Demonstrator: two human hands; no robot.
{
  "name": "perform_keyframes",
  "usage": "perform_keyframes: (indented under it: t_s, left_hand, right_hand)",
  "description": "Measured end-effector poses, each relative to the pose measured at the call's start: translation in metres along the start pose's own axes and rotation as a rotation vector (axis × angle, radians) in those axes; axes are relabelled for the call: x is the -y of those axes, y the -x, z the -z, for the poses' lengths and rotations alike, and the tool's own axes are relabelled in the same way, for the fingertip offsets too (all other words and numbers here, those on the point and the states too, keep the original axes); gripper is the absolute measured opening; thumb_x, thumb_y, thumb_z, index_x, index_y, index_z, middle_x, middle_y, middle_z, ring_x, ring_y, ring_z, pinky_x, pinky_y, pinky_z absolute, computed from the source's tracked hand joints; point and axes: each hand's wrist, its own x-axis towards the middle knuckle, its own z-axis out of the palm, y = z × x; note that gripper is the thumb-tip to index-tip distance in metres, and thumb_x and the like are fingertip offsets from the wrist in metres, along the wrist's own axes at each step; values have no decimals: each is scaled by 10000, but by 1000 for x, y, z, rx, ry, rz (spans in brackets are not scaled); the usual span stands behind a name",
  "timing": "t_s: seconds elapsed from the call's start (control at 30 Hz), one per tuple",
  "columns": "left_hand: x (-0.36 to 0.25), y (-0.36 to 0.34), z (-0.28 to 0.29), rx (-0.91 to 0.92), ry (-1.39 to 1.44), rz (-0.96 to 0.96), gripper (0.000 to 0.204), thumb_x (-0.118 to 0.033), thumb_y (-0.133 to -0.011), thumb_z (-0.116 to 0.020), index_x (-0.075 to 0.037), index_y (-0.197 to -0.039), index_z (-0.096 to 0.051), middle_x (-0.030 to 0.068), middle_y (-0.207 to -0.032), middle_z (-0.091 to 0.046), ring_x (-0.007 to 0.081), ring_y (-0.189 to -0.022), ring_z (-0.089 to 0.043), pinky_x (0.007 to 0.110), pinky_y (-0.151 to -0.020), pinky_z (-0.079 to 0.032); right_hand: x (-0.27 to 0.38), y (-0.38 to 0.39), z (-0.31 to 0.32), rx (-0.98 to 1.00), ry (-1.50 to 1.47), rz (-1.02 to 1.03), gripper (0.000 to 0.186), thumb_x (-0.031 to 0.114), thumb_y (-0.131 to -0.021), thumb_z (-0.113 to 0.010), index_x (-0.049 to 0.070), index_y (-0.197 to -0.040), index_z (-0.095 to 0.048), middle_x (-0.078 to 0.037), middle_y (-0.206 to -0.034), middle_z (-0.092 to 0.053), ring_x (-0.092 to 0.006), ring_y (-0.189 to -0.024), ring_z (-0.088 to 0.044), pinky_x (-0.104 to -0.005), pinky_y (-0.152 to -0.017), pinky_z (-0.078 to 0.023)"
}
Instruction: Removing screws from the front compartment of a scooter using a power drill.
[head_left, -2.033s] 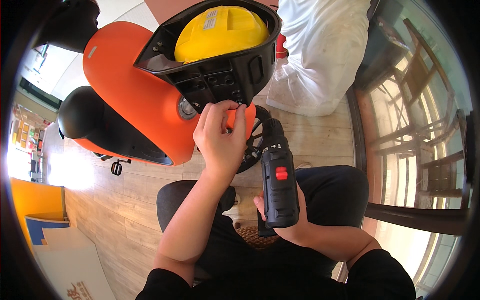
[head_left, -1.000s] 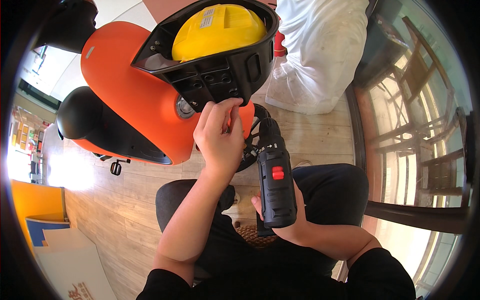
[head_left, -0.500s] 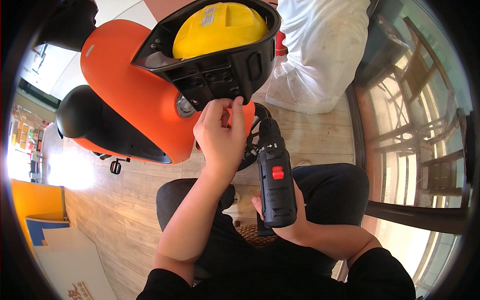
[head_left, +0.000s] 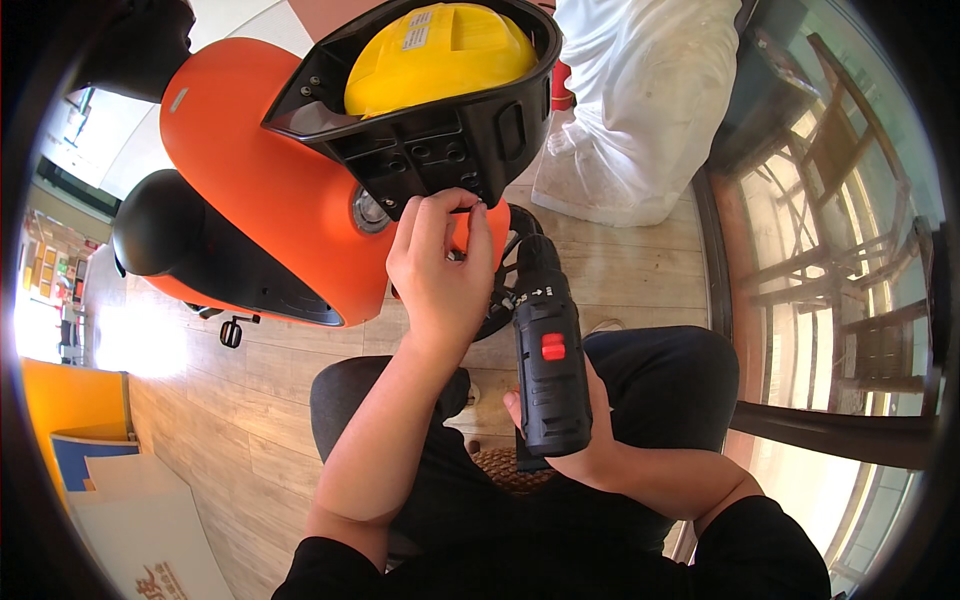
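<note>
My left hand (head_left: 440, 270) is raised to the lower edge of a black plastic basket (head_left: 425, 155). Its thumb and forefinger pinch together at the basket's near bottom corner, and whatever lies between the fingertips is too small to make out. Screw heads and round holes show on the basket's underside. Below and to the right, my right hand (head_left: 592, 425) grips a black cordless drill (head_left: 553, 395) with a red switch on top. The drill's chuck points away from me toward the basket, apart from it. Most of my right fingers are hidden beneath the drill.
A yellow hard hat (head_left: 440, 60) sits inside the basket. The basket is on an orange scooter (head_left: 240, 140) with a black saddle (head_left: 155, 225). White plastic-wrapped material (head_left: 640, 120) stands beyond on the right, and a glass panel (head_left: 820, 250) rises along my right side.
My left thumb and fingertips have shifted slightly at the basket's corner. The drill has barely moved.
</note>
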Motion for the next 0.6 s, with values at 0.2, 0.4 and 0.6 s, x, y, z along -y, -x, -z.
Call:
perform_keyframes:
  t_s: [0.2, 0.4, 0.6]
  left_hand:
    - [6, 5, 6, 55, 45, 84, 94, -2, -873, -768, -13, -927, -692, -27, -698, -486, 54, -562, -352, 244, -517, -285]
    - [22, 31, 19, 282, 552, 575, 147, -166, -1008, -654, -25, -970, -662, -56, -715, -494, 30, -582, -395, 234, -519, -298]
    - [20, 44, 51, 521, 1131, 1101, 478, -485, -1067, -507, -31, -1107, -653, -66, -788, -525, 29, -667, -417, 233, -611, -326]
  right_hand:
    - [16, -5, -2, -28, 232, 175, 422, 32, -877, -773, 35, -1219, -525, -11, -853, -626, -127, -704, -595, -300, -679, -516]
    - [17, -8, -11, 53, 164, 104, 534, 77, -829, -840, 34, -1252, -517, -43, -914, -691, -124, -782, -676, -284, -703, -544]
    - [26, -14, -19, 60, 231, 146, 481, 107, -867, -813, 31, -1238, -516, -51, -947, -700, -122, -796, -673, -281, -719, -543]
